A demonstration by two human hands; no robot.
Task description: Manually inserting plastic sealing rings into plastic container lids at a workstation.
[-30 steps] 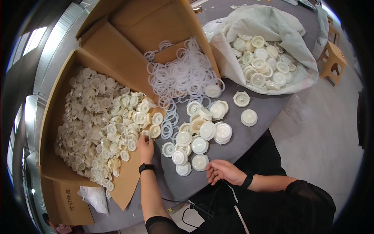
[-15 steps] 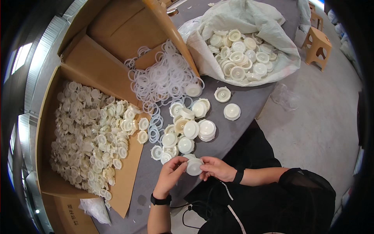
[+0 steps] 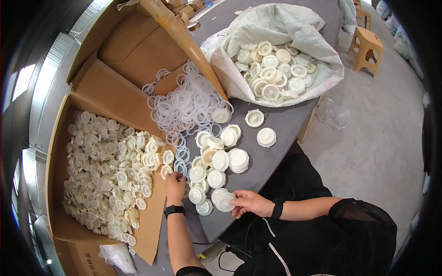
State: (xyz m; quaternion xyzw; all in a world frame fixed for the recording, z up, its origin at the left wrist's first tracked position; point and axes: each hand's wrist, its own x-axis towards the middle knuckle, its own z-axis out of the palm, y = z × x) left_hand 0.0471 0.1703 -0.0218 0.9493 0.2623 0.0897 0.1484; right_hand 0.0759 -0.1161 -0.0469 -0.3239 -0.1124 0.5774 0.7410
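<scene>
My right hand (image 3: 251, 203) pinches the edge of a round white plastic lid (image 3: 225, 202) near the table's front edge. That lid overlaps others at the near end of a loose pile of white and cream lids (image 3: 220, 160). To the left, my left hand (image 3: 175, 188) reaches down with bent fingers where a strip of clear rings (image 3: 182, 154) meets the small cream caps (image 3: 166, 171). Its fingertips are partly hidden, so any hold on a ring or cap cannot be made out.
A cardboard box (image 3: 50, 184) heaped with small caps (image 3: 103, 170) fills the left. Many clear rings (image 3: 184, 103) lie heaped behind the pile. A white woven sack (image 3: 329, 78) of lids stands at the back. Stools (image 3: 367, 48) are on the floor at right.
My left hand has let go of the lid and moved left and up to the rings and small caps. The right hand keeps the lid, slightly lower. The view has shifted a little.
</scene>
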